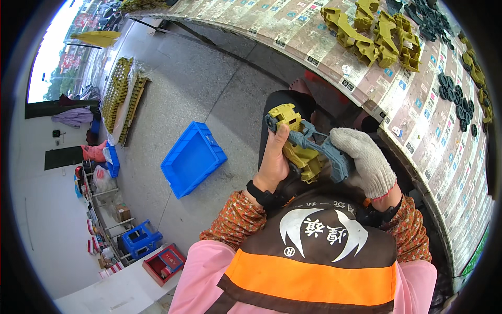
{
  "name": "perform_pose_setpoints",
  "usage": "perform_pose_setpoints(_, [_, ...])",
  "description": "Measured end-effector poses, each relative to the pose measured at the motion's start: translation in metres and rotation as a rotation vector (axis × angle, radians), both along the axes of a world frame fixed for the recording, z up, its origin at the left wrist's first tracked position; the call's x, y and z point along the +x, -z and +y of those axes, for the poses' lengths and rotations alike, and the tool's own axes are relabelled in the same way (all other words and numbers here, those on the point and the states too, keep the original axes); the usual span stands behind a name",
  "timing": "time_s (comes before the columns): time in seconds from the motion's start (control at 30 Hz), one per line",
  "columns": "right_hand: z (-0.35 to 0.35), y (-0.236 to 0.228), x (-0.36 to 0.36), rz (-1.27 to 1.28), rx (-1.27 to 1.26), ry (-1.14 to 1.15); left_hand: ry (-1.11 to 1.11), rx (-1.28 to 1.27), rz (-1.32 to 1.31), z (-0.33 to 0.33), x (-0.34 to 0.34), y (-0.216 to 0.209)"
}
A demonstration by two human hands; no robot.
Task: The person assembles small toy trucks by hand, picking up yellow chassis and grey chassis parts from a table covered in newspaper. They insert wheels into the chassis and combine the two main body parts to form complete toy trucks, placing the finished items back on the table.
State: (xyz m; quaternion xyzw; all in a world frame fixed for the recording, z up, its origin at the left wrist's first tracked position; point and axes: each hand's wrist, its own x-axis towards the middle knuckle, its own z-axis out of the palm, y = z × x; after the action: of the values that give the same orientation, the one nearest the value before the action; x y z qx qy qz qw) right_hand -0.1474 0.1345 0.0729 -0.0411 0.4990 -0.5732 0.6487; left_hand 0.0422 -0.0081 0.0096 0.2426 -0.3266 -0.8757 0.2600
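Observation:
My left hand (274, 165), bare, is closed on an olive-yellow plastic toy vehicle body (286, 115) with a dark wheel-like piece at its upper left end. My right hand (362, 159) wears a pale knitted glove and is wrapped round a blue-grey plastic frame piece (333, 158). This frame piece lies across the yellow body, and the two touch near its middle. Both are held above my lap, close to the table's edge. The gloved fingertips are partly hidden behind the grey piece.
Beside me on the right runs a patterned table (293, 31). It bears a heap of olive-yellow plastic parts (384, 39), several black rings (460, 102) and dark parts (426, 18). A blue bin (191, 162) stands on the floor at left, beyond it a blue stool (140, 239).

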Motion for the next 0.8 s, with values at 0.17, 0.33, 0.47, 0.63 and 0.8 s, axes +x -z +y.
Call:
perform_pose_setpoints(0.17, [0.0,0.034,0.004,-0.132,-0.101,0.046,-0.083,0.136,-0.094,0.003,-0.008,0.001])
perform_pose_setpoints(0.33, [-0.004,0.038,0.012,-0.138,-0.073,0.124,-0.037,0.176,-0.042,-0.001,-0.008,0.003])
perform_pose_setpoints(0.47, [-0.005,0.034,0.017,-0.101,-0.096,0.085,-0.085,0.177,-0.054,0.002,-0.013,-0.003])
perform_pose_setpoints(0.63, [-0.01,0.024,0.022,-0.194,-0.109,0.107,-0.097,0.266,-0.027,0.003,-0.015,-0.001])
perform_pose_setpoints(0.8, [-0.011,0.038,0.026,-0.104,-0.115,0.106,-0.082,0.31,-0.035,0.002,-0.016,0.001])
